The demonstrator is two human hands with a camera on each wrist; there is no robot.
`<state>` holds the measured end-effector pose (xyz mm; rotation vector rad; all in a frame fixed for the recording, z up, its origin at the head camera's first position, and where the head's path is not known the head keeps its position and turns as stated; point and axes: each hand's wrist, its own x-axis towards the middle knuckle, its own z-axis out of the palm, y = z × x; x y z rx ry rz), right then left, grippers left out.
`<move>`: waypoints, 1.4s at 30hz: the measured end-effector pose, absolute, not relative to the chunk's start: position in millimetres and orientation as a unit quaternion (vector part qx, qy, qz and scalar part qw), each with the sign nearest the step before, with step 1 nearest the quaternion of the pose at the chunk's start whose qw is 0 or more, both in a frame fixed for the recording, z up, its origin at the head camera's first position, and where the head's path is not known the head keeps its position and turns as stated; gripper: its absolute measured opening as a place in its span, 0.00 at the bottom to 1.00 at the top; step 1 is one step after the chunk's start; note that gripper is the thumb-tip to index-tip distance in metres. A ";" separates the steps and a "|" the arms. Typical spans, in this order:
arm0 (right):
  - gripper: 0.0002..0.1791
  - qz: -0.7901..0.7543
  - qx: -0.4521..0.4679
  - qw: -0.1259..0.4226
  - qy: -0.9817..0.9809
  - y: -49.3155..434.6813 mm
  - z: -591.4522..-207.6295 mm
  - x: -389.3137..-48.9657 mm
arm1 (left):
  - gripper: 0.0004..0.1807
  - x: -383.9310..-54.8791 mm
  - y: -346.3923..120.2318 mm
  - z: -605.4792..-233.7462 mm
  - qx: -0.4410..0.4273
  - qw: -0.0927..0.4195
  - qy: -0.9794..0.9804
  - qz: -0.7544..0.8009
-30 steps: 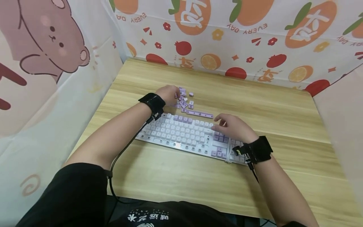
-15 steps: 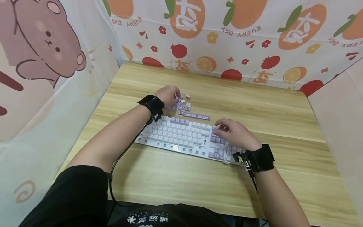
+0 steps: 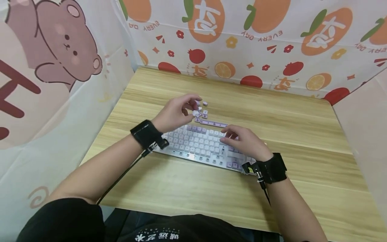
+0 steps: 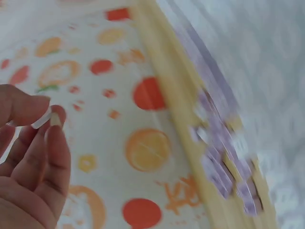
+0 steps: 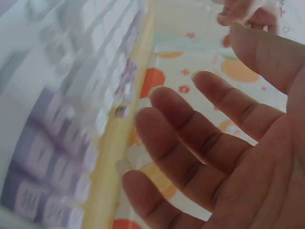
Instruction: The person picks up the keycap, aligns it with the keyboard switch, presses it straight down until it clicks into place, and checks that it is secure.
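A white keyboard (image 3: 188,144) with white and purple keys lies on the wooden table, a row of bare switches along its near edge. Above its far left part, my left hand (image 3: 178,112) pinches a small white keycap (image 3: 196,113) between thumb and fingertips. The left wrist view shows that keycap (image 4: 42,118) partly hidden by the fingers. Loose purple and white keycaps (image 3: 205,114) lie just beyond, beside a long purple bar-like row (image 3: 213,123). Over the keyboard's right part hovers my right hand (image 3: 246,141), fingers loosely bent; its palm (image 5: 257,191) holds nothing.
Beneath everything is the wooden table (image 3: 302,134). A fruit-print cloth (image 3: 242,50) hangs at its back edge, and a bear-print cloth (image 3: 66,50) on the left. Wrist cameras with black straps and cables sit on both arms.
My left hand has drawn back from the loose keycaps toward the keyboard and turned, with a white keycap now showing in its fingertips. My right hand stays over the keyboard, moved slightly left.
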<state>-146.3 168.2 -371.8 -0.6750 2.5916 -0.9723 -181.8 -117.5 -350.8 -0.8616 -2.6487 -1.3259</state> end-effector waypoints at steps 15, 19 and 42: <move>0.11 -0.468 -0.313 0.049 0.825 122.0 -358.7 -122.6 | 0.30 -111.8 -88.9 -365.0 -0.393 0.266 -0.776 -0.416; 0.09 -0.493 -0.300 0.057 0.815 119.3 -364.0 -121.6 | 0.30 -109.5 -84.5 -370.3 -0.395 0.272 -0.777 -0.408; 0.10 -0.493 -0.225 0.075 0.837 108.3 -388.5 -124.5 | 0.25 -129.2 -127.0 -386.9 -0.318 0.178 -0.867 -0.339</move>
